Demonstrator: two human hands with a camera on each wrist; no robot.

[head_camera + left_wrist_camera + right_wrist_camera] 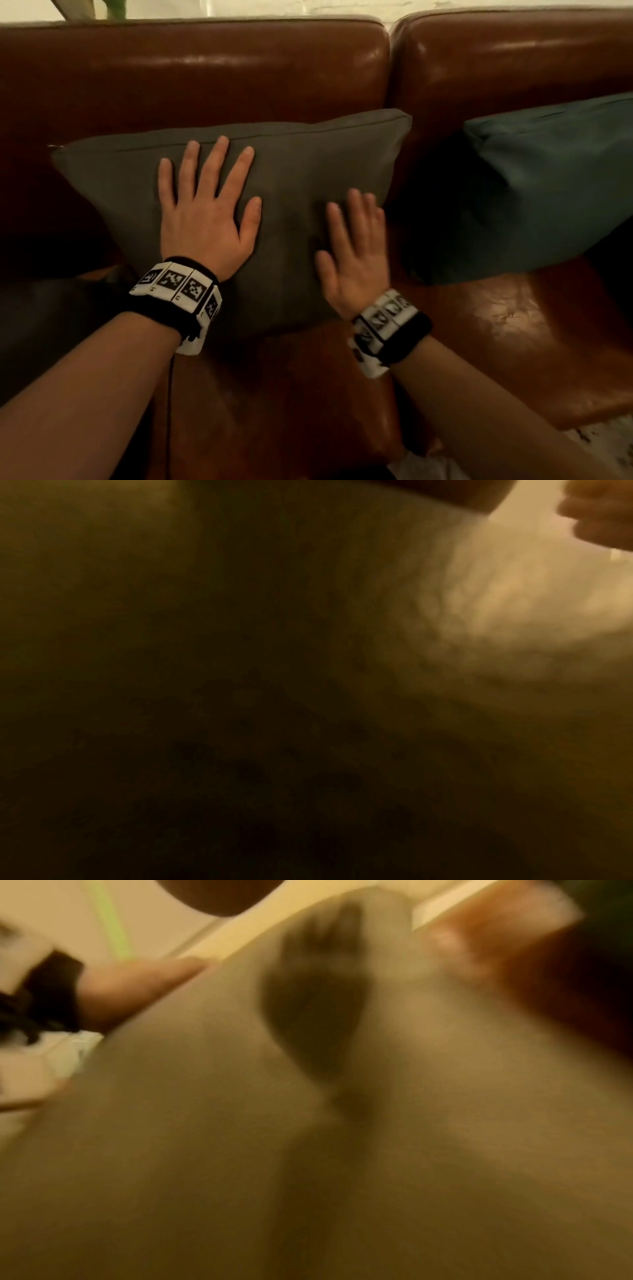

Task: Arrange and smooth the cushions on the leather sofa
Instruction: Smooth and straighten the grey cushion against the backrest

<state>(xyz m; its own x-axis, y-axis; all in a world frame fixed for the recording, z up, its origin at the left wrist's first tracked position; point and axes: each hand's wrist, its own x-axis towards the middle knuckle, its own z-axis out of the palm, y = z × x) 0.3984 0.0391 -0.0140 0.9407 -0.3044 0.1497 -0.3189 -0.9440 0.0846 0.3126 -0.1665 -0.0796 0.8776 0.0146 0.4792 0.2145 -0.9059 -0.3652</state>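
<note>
A grey-brown cushion [294,164] leans upright against the back of the brown leather sofa [205,68]. My left hand [205,202] lies flat on its upper left face, fingers spread and straight. My right hand [354,246] presses flat on the cushion's lower right part, blurred by motion. A dark teal cushion [534,185] leans against the sofa back to the right, apart from both hands. The left wrist view is dark and blurred, filled by the cushion fabric [308,669]. In the right wrist view the cushion fabric [205,1123] fills the frame, with my left hand [137,988] at its left edge.
A dark cushion or throw [51,325] lies on the seat at the lower left. The sofa seat [513,325] shines bare below the teal cushion. A pale rug [603,442] shows at the lower right, and a light wall [308,7] behind the sofa.
</note>
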